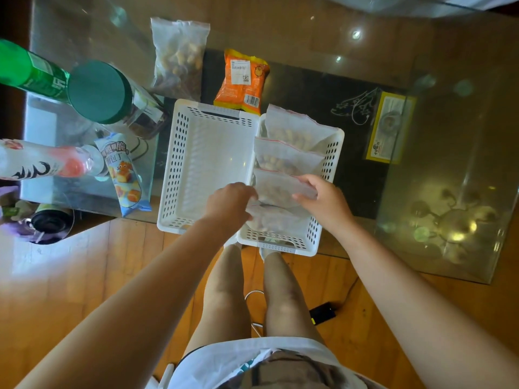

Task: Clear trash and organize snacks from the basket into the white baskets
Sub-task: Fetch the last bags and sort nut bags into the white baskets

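Note:
Two white perforated baskets stand side by side on the glass table. The left basket (179, 164) holds nothing. The right basket (328, 167) holds several clear zip bags of nuts stacked in a row. My left hand (229, 204) grips the edge of the nearest zip bag (276, 220). My right hand (320, 196) pinches the top of the zip bag (273, 186) just behind it. A larger zip bag of mixed nuts (179, 54) and an orange snack pack (243, 80) lie on the table beyond the baskets.
Left of the baskets stand a green-lidded jar (101, 91), a green bottle (33, 71), a pink-and-white bottle (42, 161) and a blue bread snack pack (126, 175). A yellow packet (389, 127) lies to the right. My legs stand at the glass table's (421, 66) near edge.

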